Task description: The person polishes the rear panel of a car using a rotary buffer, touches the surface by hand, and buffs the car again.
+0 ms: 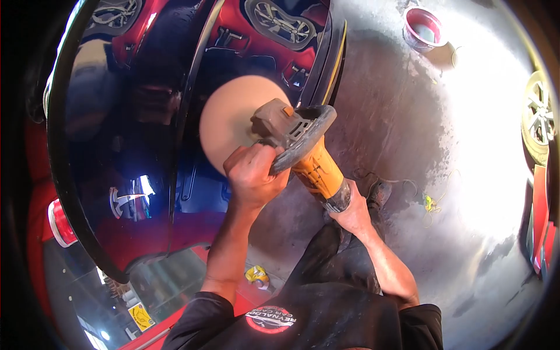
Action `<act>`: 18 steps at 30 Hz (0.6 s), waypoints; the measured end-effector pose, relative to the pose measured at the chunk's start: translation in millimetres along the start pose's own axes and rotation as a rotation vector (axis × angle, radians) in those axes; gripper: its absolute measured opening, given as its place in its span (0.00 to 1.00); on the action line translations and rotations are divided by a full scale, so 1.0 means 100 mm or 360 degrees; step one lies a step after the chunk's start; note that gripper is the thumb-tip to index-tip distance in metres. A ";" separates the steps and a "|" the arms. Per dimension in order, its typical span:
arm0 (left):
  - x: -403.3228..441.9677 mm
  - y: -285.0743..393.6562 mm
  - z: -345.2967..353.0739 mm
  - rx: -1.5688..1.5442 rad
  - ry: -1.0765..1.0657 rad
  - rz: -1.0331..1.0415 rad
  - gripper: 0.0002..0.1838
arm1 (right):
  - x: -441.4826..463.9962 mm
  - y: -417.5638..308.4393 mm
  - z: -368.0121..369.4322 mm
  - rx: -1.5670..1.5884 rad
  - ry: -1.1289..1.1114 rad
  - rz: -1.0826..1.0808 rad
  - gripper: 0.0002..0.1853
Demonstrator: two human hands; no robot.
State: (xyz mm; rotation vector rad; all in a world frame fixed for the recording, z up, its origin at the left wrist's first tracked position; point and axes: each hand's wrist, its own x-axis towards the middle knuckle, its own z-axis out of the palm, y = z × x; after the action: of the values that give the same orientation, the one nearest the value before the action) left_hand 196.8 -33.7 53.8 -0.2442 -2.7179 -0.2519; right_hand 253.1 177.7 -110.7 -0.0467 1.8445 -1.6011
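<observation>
Diagonally, the polisher runs from its round pad, over the dark car panel at upper centre, down toward the right. The left hand, nearer the pad, has its fingers closed round the loop handle; the right hand wraps the rear end, its fingers partly hidden.

Workshop, auto detailing type: I had glossy car bodywork in front of me, stained concrete floor, red bucket and a loose wheel off to the side.
</observation>
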 end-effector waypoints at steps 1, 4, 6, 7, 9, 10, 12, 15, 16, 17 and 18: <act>0.09 -0.01 0.04 0.0006 0.0008 0.0020 0.12 | 0.03 -0.01 0.00 0.0017 0.0026 0.0020 0.41; 0.44 -0.14 0.27 0.0044 0.0037 0.0110 0.11 | 0.26 -0.11 -0.06 0.0116 0.0128 0.0087 0.42; 0.76 -0.16 0.43 -0.0003 0.0086 0.0151 0.13 | 0.47 -0.15 -0.13 0.0035 0.0246 -0.0063 0.38; 0.89 -0.21 0.53 -0.0002 0.0104 0.0158 0.13 | 0.58 -0.16 -0.16 -0.0011 0.0272 -0.0067 0.39; 1.10 -0.27 0.72 0.0002 0.0122 0.0151 0.13 | 0.80 -0.15 -0.21 0.0034 0.0299 -0.0074 0.39; 1.19 -0.26 0.80 0.0002 0.0123 0.0137 0.13 | 0.84 -0.15 -0.25 0.0056 0.0277 -0.0035 0.39; 1.20 -0.23 0.91 -0.0062 0.0107 0.0113 0.11 | 0.81 -0.05 -0.24 0.0095 0.0282 0.0009 0.39; 0.96 -0.20 0.98 -0.0166 -0.0014 -0.0004 0.09 | 0.63 0.16 -0.16 0.0116 0.0261 0.0072 0.40; 0.84 -0.15 0.94 -0.0176 -0.0018 -0.0007 0.09 | 0.50 0.22 -0.13 0.0116 0.0257 0.0096 0.40; 0.70 -0.11 0.89 -0.0189 -0.0025 -0.0007 0.09 | 0.35 0.28 -0.07 0.0099 0.0281 0.0141 0.40; 0.55 -0.08 0.83 -0.0200 -0.0032 -0.0010 0.09 | 0.21 0.29 -0.03 0.0043 0.0266 0.0189 0.40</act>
State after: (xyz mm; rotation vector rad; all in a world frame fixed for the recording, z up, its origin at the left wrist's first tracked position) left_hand 114.1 -16.6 0.0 -0.2754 -2.7261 -0.4249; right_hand 246.8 177.7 -145.7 0.2110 1.9128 -1.5870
